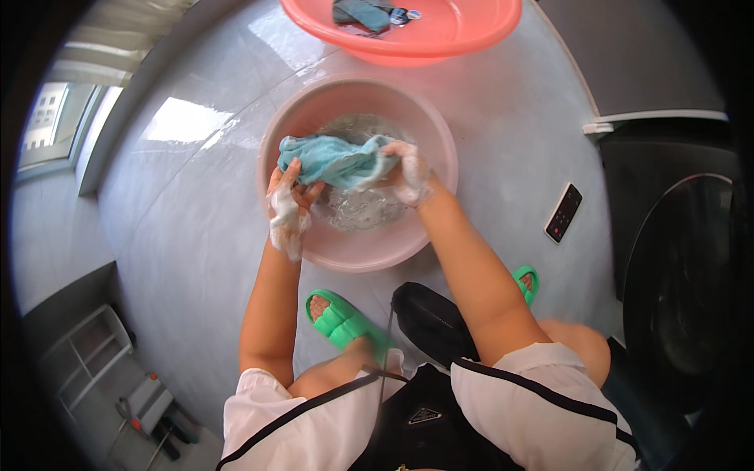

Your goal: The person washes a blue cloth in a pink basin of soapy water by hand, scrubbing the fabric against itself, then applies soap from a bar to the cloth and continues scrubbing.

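Two-handed scrub, likely: left hand (290, 196) half-curled, right hand (408, 174) bunched, fingers gripping blue cloth (328, 158); next rub needs tension.

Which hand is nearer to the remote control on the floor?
Right. The right hand holds the turquoise cloth left of the remote control; the left hand, at the cloth's other end, is farther left.

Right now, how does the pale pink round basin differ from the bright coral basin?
The pale pink round basin contains sudsy water; the bright coral basin contains grey-blue cloth. The left hand and right hand hold a light-blue cloth over the pale basin; no hand touches the coral one. The pale basin sits nearer; the coral one, farther off. Both are wide and open.
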A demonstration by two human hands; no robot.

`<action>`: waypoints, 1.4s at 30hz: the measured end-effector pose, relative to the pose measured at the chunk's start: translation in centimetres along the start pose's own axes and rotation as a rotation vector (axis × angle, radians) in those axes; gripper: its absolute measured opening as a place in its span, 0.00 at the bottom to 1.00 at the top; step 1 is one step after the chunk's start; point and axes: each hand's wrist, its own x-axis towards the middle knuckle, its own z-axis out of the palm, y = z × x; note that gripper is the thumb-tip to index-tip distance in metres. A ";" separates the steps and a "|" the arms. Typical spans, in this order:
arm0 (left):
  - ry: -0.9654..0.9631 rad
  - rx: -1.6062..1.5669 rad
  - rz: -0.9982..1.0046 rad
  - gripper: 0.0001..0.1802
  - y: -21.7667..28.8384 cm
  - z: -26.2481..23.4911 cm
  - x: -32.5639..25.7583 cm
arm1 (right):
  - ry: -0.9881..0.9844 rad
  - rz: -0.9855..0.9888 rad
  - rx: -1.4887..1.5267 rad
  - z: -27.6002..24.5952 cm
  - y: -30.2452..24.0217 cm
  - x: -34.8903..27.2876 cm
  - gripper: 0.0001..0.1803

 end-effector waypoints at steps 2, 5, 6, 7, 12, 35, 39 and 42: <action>0.026 -0.027 -0.051 0.21 0.8 -1.8 1.4 | -0.040 -0.029 -0.050 0.0 -0.5 0.0 0.19; 0.153 -0.013 0.018 0.16 -0.3 -4.3 3.4 | 0.262 -0.147 -0.307 0.9 1.8 1.3 0.28; 0.191 -0.014 0.041 0.15 -0.7 -5.4 4.2 | 0.337 -0.179 -0.359 1.6 2.7 1.7 0.32; 0.199 0.066 0.100 0.17 -1.4 -6.3 4.8 | 0.473 -0.315 -0.821 1.5 4.1 2.8 0.35; 0.269 0.819 0.022 0.47 -6.6 -6.1 6.9 | 0.646 -0.186 -2.036 -0.3 11.4 6.3 0.42; 0.378 0.134 -0.471 0.39 -3.4 -9.4 11.4 | 0.011 -0.389 -2.294 3.7 13.5 15.5 0.45; 0.420 0.153 -0.536 0.38 -4.5 -5.7 10.3 | 0.492 -0.327 -1.825 1.7 11.5 15.4 0.31; 0.380 0.122 -0.578 0.37 -7.3 -2.3 9.8 | 0.410 -0.421 -1.425 0.1 11.1 13.4 0.25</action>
